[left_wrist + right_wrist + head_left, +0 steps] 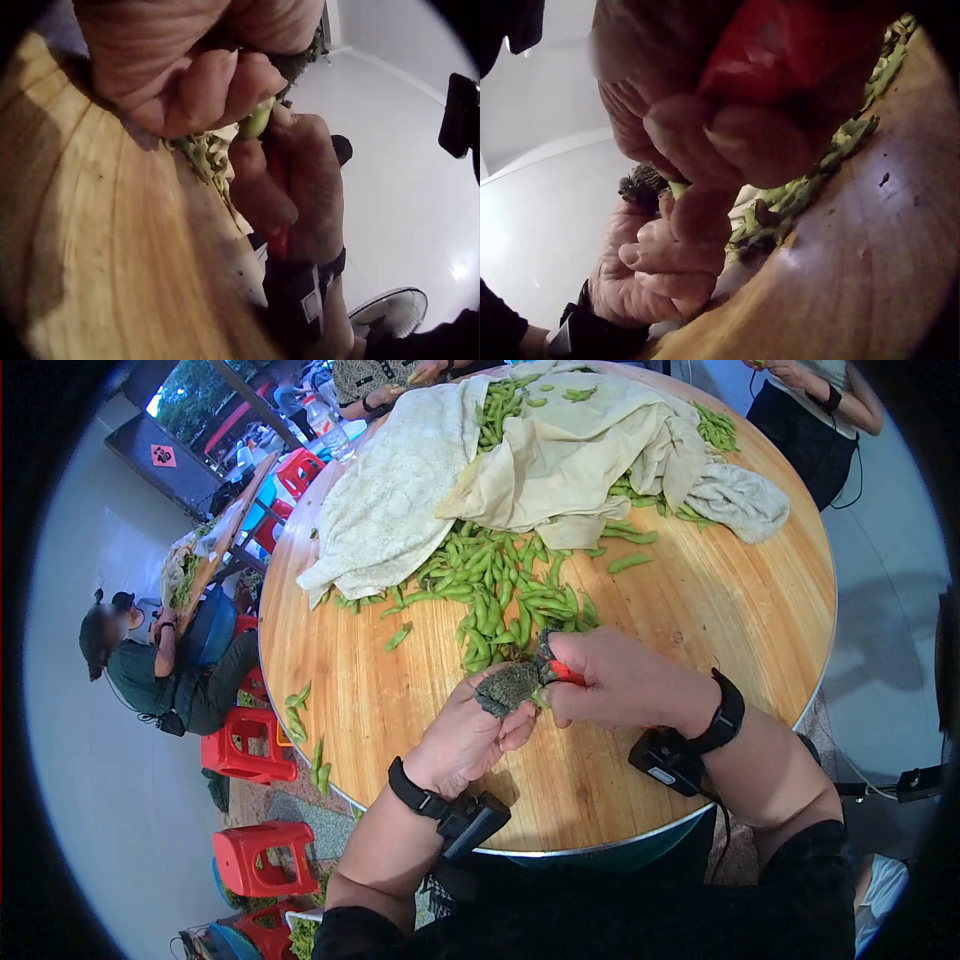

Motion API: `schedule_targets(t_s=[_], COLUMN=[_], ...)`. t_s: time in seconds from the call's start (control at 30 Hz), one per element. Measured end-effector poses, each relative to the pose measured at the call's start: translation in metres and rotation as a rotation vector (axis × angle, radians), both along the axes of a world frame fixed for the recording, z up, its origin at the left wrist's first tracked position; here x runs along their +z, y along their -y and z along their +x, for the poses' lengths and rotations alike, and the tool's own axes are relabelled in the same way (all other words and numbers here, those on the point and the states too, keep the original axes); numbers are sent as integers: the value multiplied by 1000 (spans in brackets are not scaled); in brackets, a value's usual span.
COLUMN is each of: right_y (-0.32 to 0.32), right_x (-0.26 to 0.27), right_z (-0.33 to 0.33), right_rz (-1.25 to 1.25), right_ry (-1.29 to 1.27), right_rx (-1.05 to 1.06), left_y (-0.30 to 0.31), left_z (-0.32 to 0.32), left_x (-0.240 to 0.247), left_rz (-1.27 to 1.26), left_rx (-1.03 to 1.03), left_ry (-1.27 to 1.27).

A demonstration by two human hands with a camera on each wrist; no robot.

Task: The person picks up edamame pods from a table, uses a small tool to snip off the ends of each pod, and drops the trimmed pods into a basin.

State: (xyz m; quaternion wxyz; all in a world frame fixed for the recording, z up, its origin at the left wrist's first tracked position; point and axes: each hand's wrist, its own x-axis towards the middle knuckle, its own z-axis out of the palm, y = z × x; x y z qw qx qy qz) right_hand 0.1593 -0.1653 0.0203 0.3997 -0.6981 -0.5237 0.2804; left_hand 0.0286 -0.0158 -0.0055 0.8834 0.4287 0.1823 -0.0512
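The left hand [465,735], with dark, worn coverings [508,688] on its thumb or fingers, pinches a green pod [257,121] with curled fingers. Close against it on the right, the right hand [625,685] grips a red-handled tool [566,673]; the red also shows inside that hand in the right wrist view [761,56]. The tool's working end is hidden between the hands. Just beyond both hands lies a heap of green pods [490,585] on the round wooden table [720,600].
Pale cloths [400,480] cover the far part of the heap. A few loose pods [297,705] lie at the table's left edge. Red stools [250,745] stand at the left, where a seated person [150,670] works at another table. Other people stand beyond the far edge.
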Motion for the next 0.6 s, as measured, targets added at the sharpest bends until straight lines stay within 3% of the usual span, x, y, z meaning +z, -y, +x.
schedule_targets(t_s=[0.3,0.37,0.4,0.5,0.57,0.6], right_y=[0,2,3,1,-1,-1], right_x=[6,9,12,12,-8,-9], right_z=[-1,1,0,-5,-4,-4], right_rz=[4,-184,-183,-209,138,138], right_ry=[-118,-540,-540,-317,248,247], right_rx=[-7,-11,-12,-37,-2,-2], left_y=[4,4,4,-2,-3,-3], left_z=[0,-2,-2,-2,-2,-2], left_x=[6,5,5,0,5,6], left_rz=[8,26,43,101,231,362], left_rx=[-20,-33,-46,-97,-135,-176], left_ry=[0,29,60,56,4,-46])
